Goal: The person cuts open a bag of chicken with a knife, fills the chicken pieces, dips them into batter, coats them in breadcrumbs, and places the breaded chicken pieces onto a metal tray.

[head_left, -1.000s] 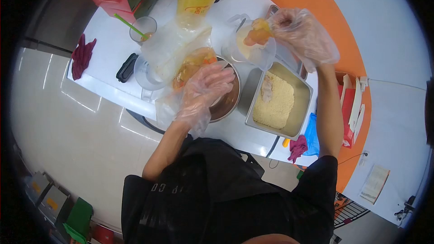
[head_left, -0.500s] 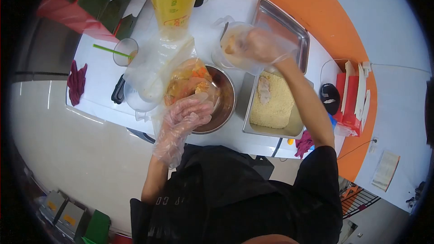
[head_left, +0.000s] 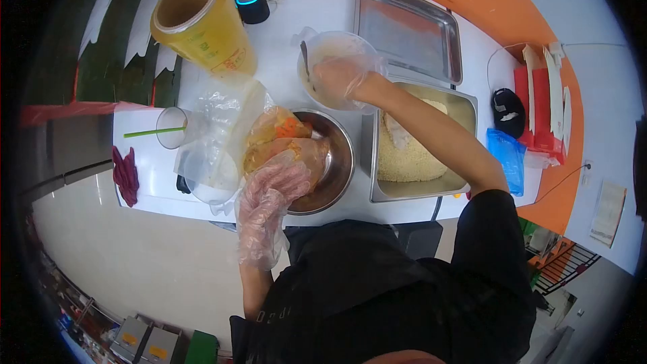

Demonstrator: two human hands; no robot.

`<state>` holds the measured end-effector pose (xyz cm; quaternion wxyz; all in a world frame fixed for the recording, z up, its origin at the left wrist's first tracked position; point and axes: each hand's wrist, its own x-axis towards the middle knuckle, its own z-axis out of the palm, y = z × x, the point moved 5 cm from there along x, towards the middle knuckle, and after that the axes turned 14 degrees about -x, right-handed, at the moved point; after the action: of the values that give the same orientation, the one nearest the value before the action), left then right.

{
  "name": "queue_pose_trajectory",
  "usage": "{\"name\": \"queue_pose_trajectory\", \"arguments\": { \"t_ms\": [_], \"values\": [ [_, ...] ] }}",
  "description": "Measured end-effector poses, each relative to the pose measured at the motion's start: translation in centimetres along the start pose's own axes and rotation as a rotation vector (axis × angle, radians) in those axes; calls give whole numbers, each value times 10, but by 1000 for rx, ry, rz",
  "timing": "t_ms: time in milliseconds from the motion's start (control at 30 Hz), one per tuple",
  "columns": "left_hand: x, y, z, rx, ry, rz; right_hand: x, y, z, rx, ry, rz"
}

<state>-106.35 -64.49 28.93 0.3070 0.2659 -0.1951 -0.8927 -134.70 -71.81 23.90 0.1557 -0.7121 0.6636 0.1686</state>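
My left hand [head_left: 273, 192], in a clear plastic glove, rests against a plastic bag of orange-coloured meat [head_left: 276, 136] that lies over the rim of a steel bowl [head_left: 342, 162]. Its fingers are bent, and what they may grip is hidden. My right hand [head_left: 342, 79], gloved too, reaches down into a translucent pitcher [head_left: 350, 40] of pale liquid; the plastic wall and the glove hide its fingers. To the right of the bowl, a deep steel pan holds pale crumbs [head_left: 408, 160] with a pale piece of meat [head_left: 397, 133] on them, partly behind my right forearm.
An empty steel tray [head_left: 411, 27] lies at the back. A yellow film roll [head_left: 205, 27], a round black device [head_left: 252, 4] and a glass with a green straw [head_left: 172, 128] stand at the left. Red boxes [head_left: 539, 104], a black object [head_left: 509, 112] and a blue bag [head_left: 507, 158] are at the right.
My right hand has gone from above the pitcher down into it, and the orange piece it held is out of sight. My left hand has moved lower against the bag. The view has shifted.
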Motion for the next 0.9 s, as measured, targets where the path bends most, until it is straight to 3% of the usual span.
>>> {"name": "queue_pose_trajectory", "arguments": {
  "t_ms": [100,200,300,400,500,700,800,900],
  "values": [
    [3,-1,-1,-24,-11,-6,-11,-1,-14,34,41,7],
    [5,-1,4,-75,-46,2,-6,13,-18,-78,267,100],
    [6,-3,4,-77,-63,5,-4,-7,4,-95,149,13],
    [5,-3,2,-71,-56,2,-18,-1,-14,171,107,39],
    [3,-2,2,-83,-44,4,-7,18,-22,-214,375,92],
    [6,-3,2,-56,-51,-47,-42,-4,-52,127,112,91],
    [9,-9,-2,-16,-69,-86,-63,5,-81,175,467,104],
    [12,-12,7,23,-67,-136,-44,49,-71,-143,591,158]
  ]
}}
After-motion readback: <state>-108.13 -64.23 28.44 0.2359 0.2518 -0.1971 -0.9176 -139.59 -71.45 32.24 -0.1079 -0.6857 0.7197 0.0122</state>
